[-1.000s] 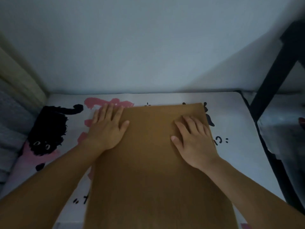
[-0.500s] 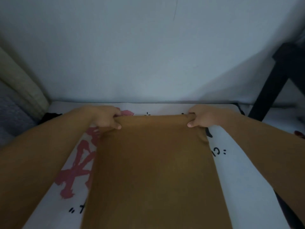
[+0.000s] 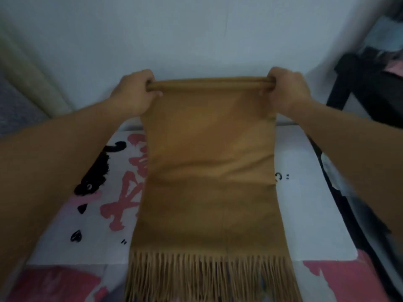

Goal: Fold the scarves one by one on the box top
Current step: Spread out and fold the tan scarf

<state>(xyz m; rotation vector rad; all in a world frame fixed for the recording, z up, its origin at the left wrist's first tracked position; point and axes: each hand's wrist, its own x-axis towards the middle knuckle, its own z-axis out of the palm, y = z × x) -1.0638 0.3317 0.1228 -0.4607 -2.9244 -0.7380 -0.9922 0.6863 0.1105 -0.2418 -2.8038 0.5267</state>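
A tan-brown scarf (image 3: pixel 209 171) with a fringe along its near end hangs in front of me, its folded top edge stretched taut between both hands. My left hand (image 3: pixel 133 92) grips the top left corner, fingers curled round the fold. My right hand (image 3: pixel 287 90) grips the top right corner the same way. Both hands are raised above the white box top (image 3: pixel 305 203), which carries red lettering and a black cat print. The scarf's lower part and fringe trail over the box's near edge.
A pale wall (image 3: pixel 196 35) rises directly behind the box. A black metal frame (image 3: pixel 340 94) with dark items stands at the right. Grey and beige fabric (image 3: pixel 19 88) lies at the left. Red-and-white printed cloth (image 3: pixel 54 284) shows below the box's near edge.
Both hands went from pressing flat on the scarf to gripping its far edge, then lifted that edge up off the box. The fringed end has come into view.
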